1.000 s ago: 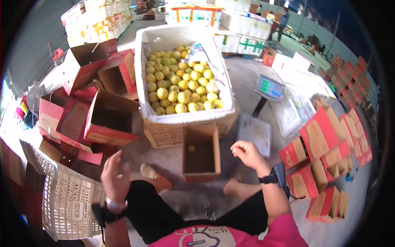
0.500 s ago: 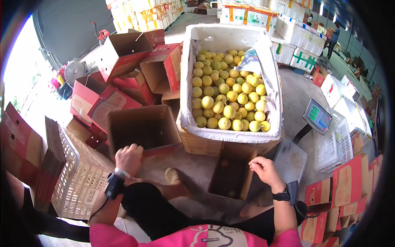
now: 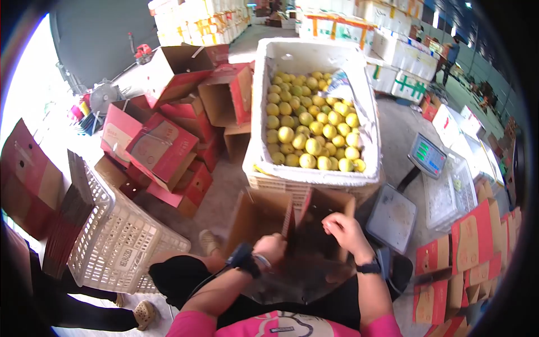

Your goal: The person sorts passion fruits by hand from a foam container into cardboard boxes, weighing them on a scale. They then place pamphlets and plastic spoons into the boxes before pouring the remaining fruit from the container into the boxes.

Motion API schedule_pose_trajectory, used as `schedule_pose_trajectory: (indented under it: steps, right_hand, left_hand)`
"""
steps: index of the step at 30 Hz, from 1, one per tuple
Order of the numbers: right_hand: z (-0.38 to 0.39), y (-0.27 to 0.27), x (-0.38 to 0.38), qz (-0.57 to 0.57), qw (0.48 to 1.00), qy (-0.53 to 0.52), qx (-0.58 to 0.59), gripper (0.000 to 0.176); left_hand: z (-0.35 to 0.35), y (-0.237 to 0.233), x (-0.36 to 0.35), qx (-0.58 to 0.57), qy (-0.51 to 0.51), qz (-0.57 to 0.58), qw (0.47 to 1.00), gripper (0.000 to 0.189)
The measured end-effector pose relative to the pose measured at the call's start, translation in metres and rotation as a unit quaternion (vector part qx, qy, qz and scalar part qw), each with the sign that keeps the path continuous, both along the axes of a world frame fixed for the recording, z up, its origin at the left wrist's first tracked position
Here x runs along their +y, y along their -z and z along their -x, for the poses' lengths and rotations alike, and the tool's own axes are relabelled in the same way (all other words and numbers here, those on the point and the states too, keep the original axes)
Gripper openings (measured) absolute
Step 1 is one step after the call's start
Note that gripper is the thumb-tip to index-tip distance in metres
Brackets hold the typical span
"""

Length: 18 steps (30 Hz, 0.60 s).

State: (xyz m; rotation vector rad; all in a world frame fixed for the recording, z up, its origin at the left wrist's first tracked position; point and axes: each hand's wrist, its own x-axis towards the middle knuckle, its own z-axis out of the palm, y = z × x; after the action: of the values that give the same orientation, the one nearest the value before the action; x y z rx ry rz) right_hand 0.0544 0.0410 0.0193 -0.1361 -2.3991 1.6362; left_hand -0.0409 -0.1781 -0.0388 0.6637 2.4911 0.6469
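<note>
My left hand [image 3: 269, 249] is closed on the near edge of an open cardboard box [image 3: 255, 216], which stands between my knees and the fruit crate. Right beside it is a second open cardboard box [image 3: 317, 210], its inside dark. Over that second box hovers my right hand [image 3: 343, 231], fingers curled together, with nothing visible in them. Beyond both boxes, a white foam crate [image 3: 314, 177] holds many round yellow fruits [image 3: 313, 147] and a crumpled printed sheet [image 3: 338, 87].
A platform scale [image 3: 393, 216] with a lit display stands to the right, near a white plastic basket [image 3: 449, 191]. Red cartons [image 3: 163, 149] are heaped at left, behind a white slatted basket [image 3: 126, 247]. Another person's legs [image 3: 95, 309] show at lower left.
My left hand has brought the cardboard box from the left pile to the right, beside the second box. My right hand has shifted slightly left and stays curled.
</note>
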Motion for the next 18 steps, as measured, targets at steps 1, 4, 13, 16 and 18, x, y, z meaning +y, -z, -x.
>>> schedule_pose_trajectory:
  steps: [1, 4, 13, 16, 18]
  right_hand:
    - [-0.007, 0.010, 0.003, 0.046, 0.999, 0.004, 0.015, 0.009]
    - [-0.024, 0.040, 0.019, 0.022, 0.993, 0.049, -0.101, 0.013]
    - [0.001, 0.094, 0.033, -0.020, 0.980, 0.152, -0.128, 0.013]
    - [0.015, 0.100, 0.032, -0.066, 0.981, 0.124, -0.134, 0.012]
    - [0.030, 0.103, 0.030, -0.083, 0.986, 0.060, -0.129, 0.011]
  left_hand:
    - [0.006, 0.003, -0.001, -0.020, 0.042, -0.072, 0.996, 0.032]
    - [0.077, -0.054, -0.030, 0.185, 0.058, -0.089, 0.977, 0.024]
    - [0.347, 0.006, -0.230, 0.602, -0.135, 0.236, 0.750, 0.049]
    - [0.377, 0.056, -0.261, 0.553, -0.141, 0.312, 0.760, 0.052]
    - [0.385, 0.062, -0.260, 0.489, -0.137, 0.332, 0.795, 0.056]
